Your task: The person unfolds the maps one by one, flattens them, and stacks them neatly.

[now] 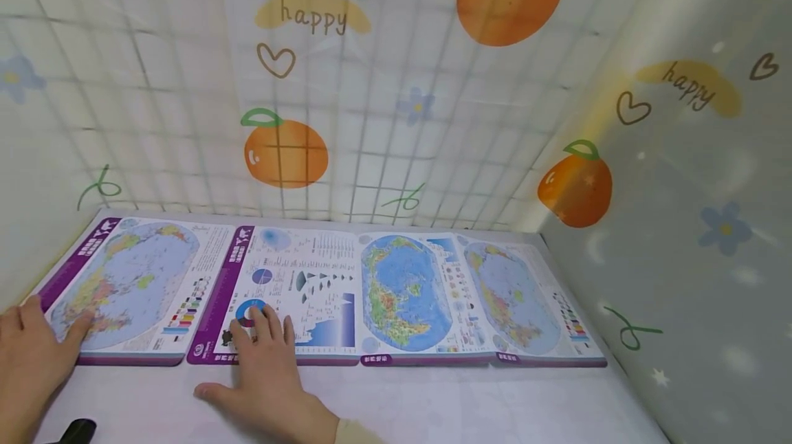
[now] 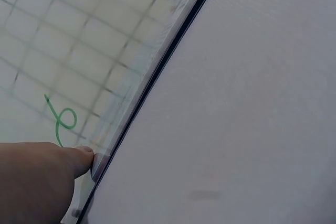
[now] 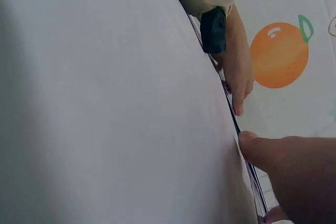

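A stack or fold-out of printed world maps lies flat in a row of panels on the pale table. The leftmost map panel [image 1: 133, 286] has a purple strip down its left side. My left hand [image 1: 37, 354] rests at that panel's lower left corner, thumb on the printed face. My right hand [image 1: 266, 368] lies with fingers spread on the second panel [image 1: 322, 286], which carries charts and a purple strip; its thumb points left over the table. The left wrist view shows the left thumb [image 2: 79, 160] by a thin dark edge. In the right wrist view, the right thumb [image 3: 257, 148] is near the same kind of edge.
Right of the hands lie a bright blue relief map panel [image 1: 405, 293] and a paler map panel [image 1: 513, 300]. Curtains with oranges [image 1: 286, 154] hang over a wire grid behind, and a side curtain [image 1: 699, 279] stands right. A black object [image 1: 79, 431] shows at lower left.
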A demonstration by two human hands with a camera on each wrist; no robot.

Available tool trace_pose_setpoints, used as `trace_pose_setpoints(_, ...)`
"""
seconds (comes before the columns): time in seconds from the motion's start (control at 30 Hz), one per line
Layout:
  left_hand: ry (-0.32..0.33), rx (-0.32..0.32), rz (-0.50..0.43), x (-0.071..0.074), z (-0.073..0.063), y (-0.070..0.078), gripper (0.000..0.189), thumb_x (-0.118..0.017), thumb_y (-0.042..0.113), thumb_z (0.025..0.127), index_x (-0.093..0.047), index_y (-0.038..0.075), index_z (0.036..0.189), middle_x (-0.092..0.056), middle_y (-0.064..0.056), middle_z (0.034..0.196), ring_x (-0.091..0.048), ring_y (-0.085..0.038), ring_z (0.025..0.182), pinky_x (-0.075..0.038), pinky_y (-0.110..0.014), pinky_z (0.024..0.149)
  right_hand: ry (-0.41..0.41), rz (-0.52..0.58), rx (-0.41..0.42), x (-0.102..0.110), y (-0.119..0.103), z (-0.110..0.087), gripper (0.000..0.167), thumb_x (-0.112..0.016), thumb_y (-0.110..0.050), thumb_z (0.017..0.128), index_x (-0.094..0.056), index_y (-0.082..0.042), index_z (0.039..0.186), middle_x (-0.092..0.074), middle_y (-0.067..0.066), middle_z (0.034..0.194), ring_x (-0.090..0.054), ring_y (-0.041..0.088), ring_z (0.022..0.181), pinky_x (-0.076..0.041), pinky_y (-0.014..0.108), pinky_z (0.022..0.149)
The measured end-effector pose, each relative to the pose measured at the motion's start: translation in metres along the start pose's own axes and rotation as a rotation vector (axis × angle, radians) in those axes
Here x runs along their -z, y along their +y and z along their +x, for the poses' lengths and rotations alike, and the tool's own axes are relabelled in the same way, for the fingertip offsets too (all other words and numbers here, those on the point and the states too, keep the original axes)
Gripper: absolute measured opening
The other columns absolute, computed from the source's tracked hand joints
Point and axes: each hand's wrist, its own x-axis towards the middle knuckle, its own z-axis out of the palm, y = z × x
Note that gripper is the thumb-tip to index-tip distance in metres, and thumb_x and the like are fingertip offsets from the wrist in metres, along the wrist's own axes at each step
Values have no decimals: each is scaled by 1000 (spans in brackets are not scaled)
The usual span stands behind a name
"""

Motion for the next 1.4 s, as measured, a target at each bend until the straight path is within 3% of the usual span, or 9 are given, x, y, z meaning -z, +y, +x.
trace_pose_setpoints(0.37,-46,66,67,1,-3,2,86,-56,28,104,-5,-13,159,-13,-44,159,-16,-60,148,-17,-67,124,-58,-6,21,-14,-18,4,95,-54,-87,86,-39,-31,162,-28,-1,174,-22,24,163,-23,58,129)
trace_pose_setpoints(0.57,-37,31,90,-3,-3,-4,86,-55,32,104,-7,-15,158,-13,-46,158,-15,-60,149,-15,-67,124,-92,9,27,-21,-28,5,94,-52,-86,88,-35,-33,164,-23,-3,175,-17,22,164,-21,54,130)
trace_pose_setpoints(0.87,-20,-25,92,0,-8,-1,84,-57,31,104,-12,-18,155,-19,-48,150,-18,-61,143,-16,-67,123,-122,25,29,-24,-42,11,91,-57,-82,88,-36,-33,163,-24,-12,174,-18,15,163,-22,52,131)
trace_pose_setpoints(1.1,-11,-52,37,2,-5,-1,92,-60,41,101,-15,-18,154,-19,-49,151,-18,-64,143,-13,-70,123,-73,19,65,-25,-40,14,89,-58,-80,89,-41,-30,160,-29,-13,171,-22,13,162,-24,49,130)
trace_pose_setpoints(1.23,-25,8,19,6,-2,5,96,-61,44,100,-12,-16,158,-16,-46,158,-18,-61,147,-12,-68,126,-49,59,101,-23,-37,15,87,-63,-77,90,-44,-29,160,-33,-15,170,-25,10,160,-25,48,130)
trace_pose_setpoints(1.4,-54,126,15,11,-2,11,93,-60,41,102,-10,-11,161,-21,-43,158,-26,-58,142,-22,-68,123,-17,54,147,-21,-35,13,87,-65,-74,90,-45,-25,159,-36,-15,168,-29,5,157,-27,41,129)
